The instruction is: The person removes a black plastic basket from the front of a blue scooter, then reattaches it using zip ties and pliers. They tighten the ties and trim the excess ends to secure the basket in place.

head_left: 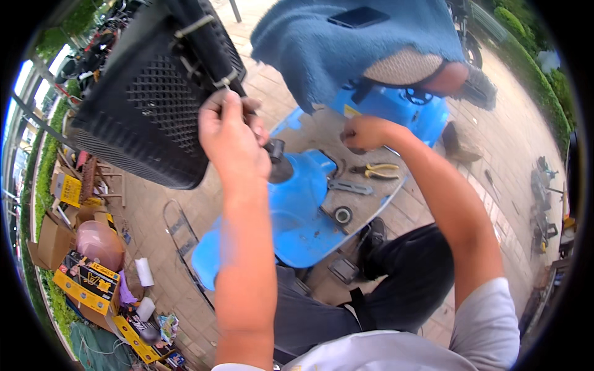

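Note:
My left hand (234, 133) is raised to a black wire-mesh basket (158, 102), fingers closed in a pinch at the pale cable tie (225, 80) around a black tube (213, 52). A second pale tie (195, 26) circles the tube higher up. My right hand (366, 133) is curled shut above the blue scooter's footboard (309, 139), close to the seat; what lies inside its fingers is hidden. Below it on the footboard rest yellow-handled pliers (376, 171), a flat grey metal tool (350, 187) and a dark round ring (342, 215).
A blue towel (297, 46) drapes the scooter seat, with a black phone (359, 17) on top. Cardboard boxes (86, 281), a pink helmet-like shape (99, 245) and a white roll (143, 272) stand at left. A stone block (463, 142) sits beside the scooter; metal parts (543, 204) lie far right.

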Available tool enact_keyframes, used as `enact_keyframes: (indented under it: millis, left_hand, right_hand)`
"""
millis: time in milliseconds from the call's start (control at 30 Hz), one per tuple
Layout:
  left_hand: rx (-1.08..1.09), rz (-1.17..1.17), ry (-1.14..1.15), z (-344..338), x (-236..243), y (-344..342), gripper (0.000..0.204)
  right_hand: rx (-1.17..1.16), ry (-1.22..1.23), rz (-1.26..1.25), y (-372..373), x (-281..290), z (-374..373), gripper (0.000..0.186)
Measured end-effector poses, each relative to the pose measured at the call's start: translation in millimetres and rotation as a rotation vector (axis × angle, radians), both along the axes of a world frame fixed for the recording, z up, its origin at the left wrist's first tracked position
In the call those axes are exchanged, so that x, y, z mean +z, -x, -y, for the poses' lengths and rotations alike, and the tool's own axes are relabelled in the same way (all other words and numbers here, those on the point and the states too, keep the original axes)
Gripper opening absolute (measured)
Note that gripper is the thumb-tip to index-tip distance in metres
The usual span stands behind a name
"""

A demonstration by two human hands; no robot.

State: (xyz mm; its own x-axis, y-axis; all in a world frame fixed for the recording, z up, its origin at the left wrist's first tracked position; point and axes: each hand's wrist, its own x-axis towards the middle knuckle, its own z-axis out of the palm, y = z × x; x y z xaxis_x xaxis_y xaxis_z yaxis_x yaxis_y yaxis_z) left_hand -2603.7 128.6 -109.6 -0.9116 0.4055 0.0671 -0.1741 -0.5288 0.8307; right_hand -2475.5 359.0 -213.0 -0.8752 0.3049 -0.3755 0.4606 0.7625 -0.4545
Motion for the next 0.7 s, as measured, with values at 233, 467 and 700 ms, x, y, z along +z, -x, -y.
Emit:
enact_keyframes:
  millis: [233, 467, 700]
  left_hand:
    - [0.069, -0.069, 0.027, -3, -5, -1, 0.019]
    - [0.117, -0.113, 0.062, -8, -5, -3, 0.03]
    - [0.06, -0.067, -0.023, -5, -7, 2, 0.03]
  right_hand:
    - [0.231, -0.381, 0.17, -92, -133, -46, 0.055]
    - [0.183, -0.4, 0.248, -87, -131, -36, 0.059]
    - [-0.125, 0.474, -0.462, -38, 3, 45, 0.041]
